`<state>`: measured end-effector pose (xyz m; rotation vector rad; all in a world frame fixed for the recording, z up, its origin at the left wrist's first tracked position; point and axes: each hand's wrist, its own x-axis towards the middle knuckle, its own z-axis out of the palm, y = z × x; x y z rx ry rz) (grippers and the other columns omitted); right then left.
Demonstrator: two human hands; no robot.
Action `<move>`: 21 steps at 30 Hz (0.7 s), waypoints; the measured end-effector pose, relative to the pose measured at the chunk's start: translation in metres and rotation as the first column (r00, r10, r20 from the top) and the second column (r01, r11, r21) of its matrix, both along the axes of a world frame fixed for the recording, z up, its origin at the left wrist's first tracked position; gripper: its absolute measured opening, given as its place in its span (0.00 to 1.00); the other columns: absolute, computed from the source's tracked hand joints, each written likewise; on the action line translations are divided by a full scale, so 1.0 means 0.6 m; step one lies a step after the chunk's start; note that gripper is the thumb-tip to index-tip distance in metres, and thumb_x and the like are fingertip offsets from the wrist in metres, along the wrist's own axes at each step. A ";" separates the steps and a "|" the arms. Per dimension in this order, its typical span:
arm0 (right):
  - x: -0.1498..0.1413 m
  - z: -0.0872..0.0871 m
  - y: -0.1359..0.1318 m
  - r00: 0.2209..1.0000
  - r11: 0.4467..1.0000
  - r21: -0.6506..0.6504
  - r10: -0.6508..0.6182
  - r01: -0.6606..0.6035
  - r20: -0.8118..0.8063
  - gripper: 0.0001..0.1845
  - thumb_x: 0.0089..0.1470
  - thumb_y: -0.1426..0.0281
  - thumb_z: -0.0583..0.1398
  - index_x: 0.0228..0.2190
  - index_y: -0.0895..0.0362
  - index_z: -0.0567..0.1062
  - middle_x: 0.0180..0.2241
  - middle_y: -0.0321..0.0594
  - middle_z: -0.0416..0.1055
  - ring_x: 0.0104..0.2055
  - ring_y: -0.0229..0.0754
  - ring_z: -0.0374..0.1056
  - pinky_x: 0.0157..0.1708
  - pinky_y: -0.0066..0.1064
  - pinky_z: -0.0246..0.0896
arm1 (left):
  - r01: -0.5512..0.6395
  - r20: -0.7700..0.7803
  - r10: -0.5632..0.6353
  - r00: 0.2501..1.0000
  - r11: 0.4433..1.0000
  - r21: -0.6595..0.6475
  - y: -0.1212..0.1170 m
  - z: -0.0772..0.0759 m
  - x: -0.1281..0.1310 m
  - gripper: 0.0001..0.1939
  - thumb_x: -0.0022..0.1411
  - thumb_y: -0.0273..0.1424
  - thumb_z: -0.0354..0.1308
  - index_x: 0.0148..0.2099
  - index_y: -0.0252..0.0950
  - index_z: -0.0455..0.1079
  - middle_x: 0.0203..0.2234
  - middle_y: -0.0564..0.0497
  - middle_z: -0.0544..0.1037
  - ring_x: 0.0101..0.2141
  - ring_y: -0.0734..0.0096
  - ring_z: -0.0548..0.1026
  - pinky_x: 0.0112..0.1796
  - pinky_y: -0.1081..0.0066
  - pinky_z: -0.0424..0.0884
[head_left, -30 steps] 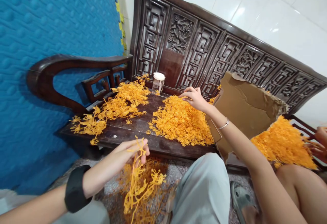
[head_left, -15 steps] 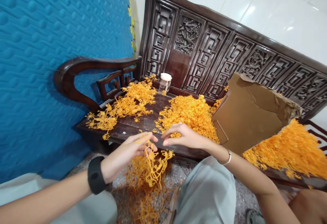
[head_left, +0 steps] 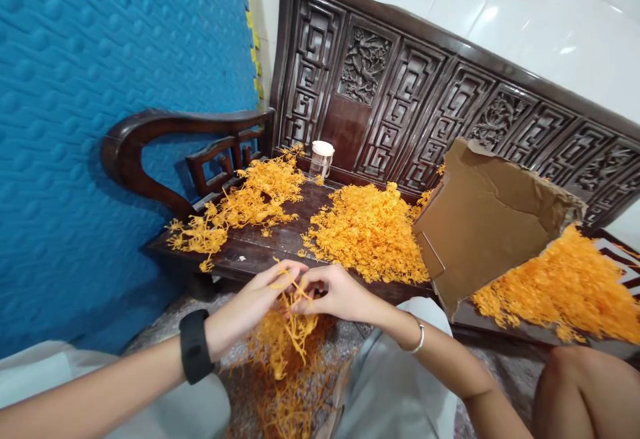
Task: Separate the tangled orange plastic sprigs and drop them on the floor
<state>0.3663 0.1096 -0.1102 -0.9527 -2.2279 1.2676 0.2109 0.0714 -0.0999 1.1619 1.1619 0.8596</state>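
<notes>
The left grip (head_left: 273,285) is grasping a bunch of orange strands (head_left: 296,335), which pass between its fingers, with a few thin ends poking up above them and the rest hanging below. The right grip (head_left: 340,295) meets it from the other side, thumb and fingers curled at the upper part of the same bunch; whether they are pinched tight on it I cannot tell. Straight below both, more loose strands (head_left: 295,409) hang or lie near the floor, too tangled to separate. Just beyond the right grip, a thick orange pile (head_left: 373,232) sits on the dark wooden table (head_left: 273,247); beyond the left grip and further left lies a sparser pile (head_left: 265,192), and well to the right of both stands a cardboard sheet (head_left: 493,219)
</notes>
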 end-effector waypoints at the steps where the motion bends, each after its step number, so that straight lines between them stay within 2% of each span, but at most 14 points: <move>1: 0.000 0.000 -0.001 0.999 1.000 0.013 -0.010 0.010 -0.035 0.10 0.39 0.65 0.64 0.21 0.59 0.71 0.21 0.32 0.66 0.23 0.31 0.59 0.26 0.23 0.55 | 0.016 0.001 -0.016 1.000 1.000 -0.022 0.001 -0.001 0.000 0.18 0.46 0.46 0.54 0.32 0.38 0.64 0.29 0.52 0.72 0.32 0.66 0.69 0.27 0.71 0.66; 5: 0.006 0.001 -0.003 0.990 0.994 0.045 -0.097 0.101 -0.100 0.12 0.42 0.62 0.62 0.23 0.58 0.69 0.21 0.32 0.64 0.24 0.32 0.58 0.26 0.24 0.56 | 0.098 -0.026 -0.099 0.995 0.994 -0.046 0.008 -0.010 -0.003 0.20 0.46 0.47 0.57 0.34 0.37 0.63 0.21 0.58 0.67 0.18 0.77 0.62 0.17 0.77 0.55; 7: 0.013 0.006 -0.006 0.996 0.994 0.094 -0.039 0.046 -0.078 0.11 0.46 0.62 0.60 0.25 0.58 0.68 0.24 0.33 0.64 0.25 0.32 0.57 0.27 0.24 0.56 | 0.145 -0.048 -0.147 0.988 0.989 -0.025 0.011 -0.014 -0.005 0.20 0.44 0.43 0.61 0.36 0.37 0.63 0.20 0.59 0.68 0.17 0.79 0.60 0.17 0.77 0.53; 10: 0.026 0.017 -0.012 0.994 0.964 0.241 0.105 -0.112 0.044 0.09 0.51 0.64 0.56 0.28 0.57 0.67 0.27 0.35 0.64 0.28 0.32 0.59 0.30 0.25 0.56 | 0.200 -0.048 -0.200 0.979 0.980 -0.005 0.012 -0.016 -0.005 0.17 0.43 0.39 0.63 0.34 0.36 0.64 0.18 0.59 0.69 0.20 0.77 0.64 0.23 0.76 0.56; 13: 0.038 0.026 -0.020 0.982 0.939 0.299 0.138 -0.171 0.129 0.08 0.52 0.65 0.54 0.28 0.57 0.66 0.27 0.35 0.63 0.28 0.33 0.59 0.31 0.25 0.56 | 0.236 -0.078 -0.234 0.969 0.972 0.010 0.010 -0.016 -0.004 0.16 0.43 0.39 0.63 0.33 0.35 0.66 0.15 0.61 0.66 0.20 0.76 0.62 0.23 0.75 0.56; 18: 0.050 0.020 -0.029 0.999 0.946 0.323 0.032 -0.037 0.023 0.04 0.52 0.69 0.54 0.28 0.57 0.65 0.29 0.37 0.65 0.31 0.34 0.61 0.33 0.26 0.58 | 0.354 -0.128 -0.349 0.928 0.935 0.015 0.007 -0.019 0.002 0.10 0.44 0.37 0.61 0.24 0.35 0.69 0.15 0.59 0.65 0.20 0.76 0.61 0.24 0.75 0.55; 21: 0.050 0.013 -0.037 0.999 0.935 0.355 0.003 0.009 -0.035 0.04 0.51 0.69 0.54 0.27 0.56 0.64 0.30 0.38 0.66 0.33 0.35 0.62 0.35 0.27 0.59 | 0.358 -0.153 -0.349 0.925 0.933 0.037 0.005 -0.023 0.007 0.11 0.47 0.39 0.58 0.25 0.36 0.70 0.16 0.59 0.63 0.20 0.76 0.58 0.24 0.75 0.55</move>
